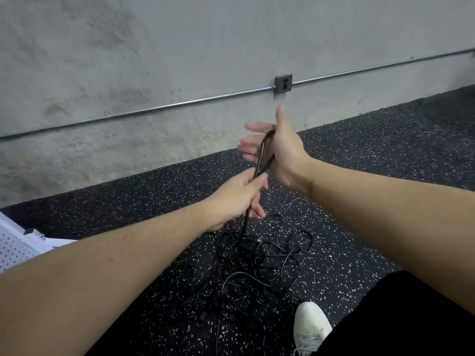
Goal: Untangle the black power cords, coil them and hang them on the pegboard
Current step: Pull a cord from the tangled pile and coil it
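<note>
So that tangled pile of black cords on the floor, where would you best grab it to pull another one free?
Probably an outer loop, not the dense middle. On the pile of black cords, the loop at the right edge arcs clear of the knot with bare speckled floor around it. Come from above on the right side and hook the fingers under that arc.

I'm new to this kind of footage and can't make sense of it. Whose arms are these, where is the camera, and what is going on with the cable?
There is no machine here: a person wears one camera on the head, looking down at their own arms. The left hand grips a black cord that loops up over the open right hand, as if starting a coil. The cord's lower end runs down to a tangled pile of cords on the speckled floor. A white pegboard shows at the left edge, a wall socket ahead.
</note>
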